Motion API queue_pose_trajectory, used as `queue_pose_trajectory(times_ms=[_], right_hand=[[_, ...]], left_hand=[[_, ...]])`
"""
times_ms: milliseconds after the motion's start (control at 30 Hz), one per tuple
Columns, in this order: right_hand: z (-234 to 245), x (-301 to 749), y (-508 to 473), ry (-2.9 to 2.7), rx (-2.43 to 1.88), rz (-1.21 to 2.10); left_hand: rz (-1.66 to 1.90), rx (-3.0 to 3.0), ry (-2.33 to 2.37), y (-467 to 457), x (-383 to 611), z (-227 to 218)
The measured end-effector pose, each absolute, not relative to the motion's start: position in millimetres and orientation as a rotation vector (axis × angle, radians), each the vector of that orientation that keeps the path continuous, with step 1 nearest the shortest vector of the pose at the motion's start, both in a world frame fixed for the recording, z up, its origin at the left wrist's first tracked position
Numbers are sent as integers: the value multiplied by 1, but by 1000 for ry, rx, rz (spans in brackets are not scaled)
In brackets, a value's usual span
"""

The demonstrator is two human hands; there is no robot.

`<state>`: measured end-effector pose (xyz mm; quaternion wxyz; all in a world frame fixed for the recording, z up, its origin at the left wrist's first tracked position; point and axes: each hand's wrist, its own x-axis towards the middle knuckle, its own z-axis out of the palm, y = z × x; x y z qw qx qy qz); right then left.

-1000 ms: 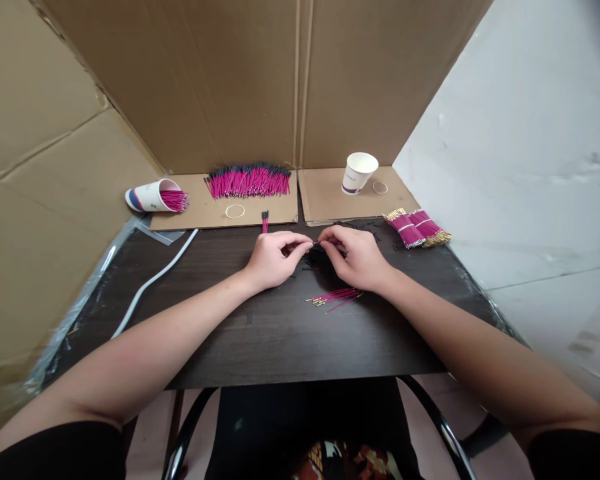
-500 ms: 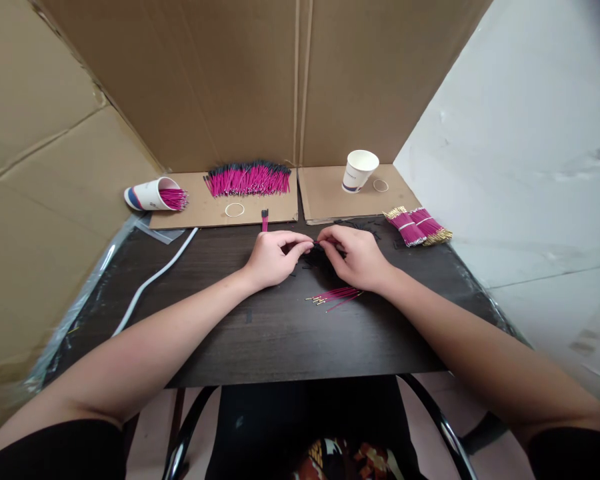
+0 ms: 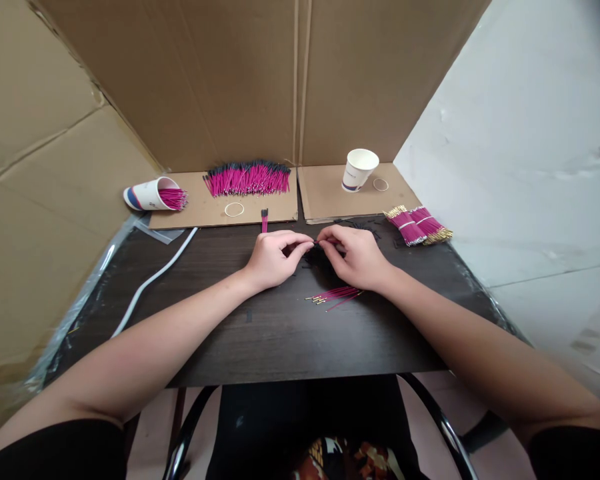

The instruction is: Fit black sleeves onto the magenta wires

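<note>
My left hand (image 3: 276,257) and my right hand (image 3: 354,255) meet at the middle of the dark table, fingertips nearly touching. Both are closed in a pinch on a thin wire (image 3: 317,243) with a dark sleeve; the fingers hide most of it. Loose black sleeves (image 3: 363,227) lie scattered behind and beneath my right hand. Just below that hand rests a small group of magenta wires (image 3: 334,295) with gold tips. Beyond my left hand, a few magenta wires with black ends (image 3: 265,221) lie side by side.
Many black-ended magenta wires (image 3: 250,179) cover a cardboard sheet (image 3: 190,219). A tipped paper cup (image 3: 145,196) holds more wires; another paper cup (image 3: 359,172) stands upright beside a rubber band (image 3: 381,185). Banded wire bundles (image 3: 417,226) lie right. A white cable (image 3: 153,280) runs left.
Both hands keep their pinch at the same spot, with only very slight finger movement. The other things stay where they were.
</note>
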<state>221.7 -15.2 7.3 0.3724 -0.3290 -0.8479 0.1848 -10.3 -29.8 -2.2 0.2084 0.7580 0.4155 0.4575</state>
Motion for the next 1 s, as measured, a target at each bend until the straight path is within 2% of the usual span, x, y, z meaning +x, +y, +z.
queue_pose_trajectory(times_ms=[233, 467, 867, 1000], right_hand=[[7, 223, -14, -2172, -834, 482], [16, 227, -10, -2185, -829, 375], [13, 218, -19, -1890, -966, 785], [12, 216, -23, -1921, -953, 819]], left_hand=[[1280, 2152, 1129, -30, -11, 1], [1282, 1879, 1156, -28, -10, -2], [1221, 1448, 1020, -25, -7, 6], [1223, 1416, 1029, -27, -5, 8]])
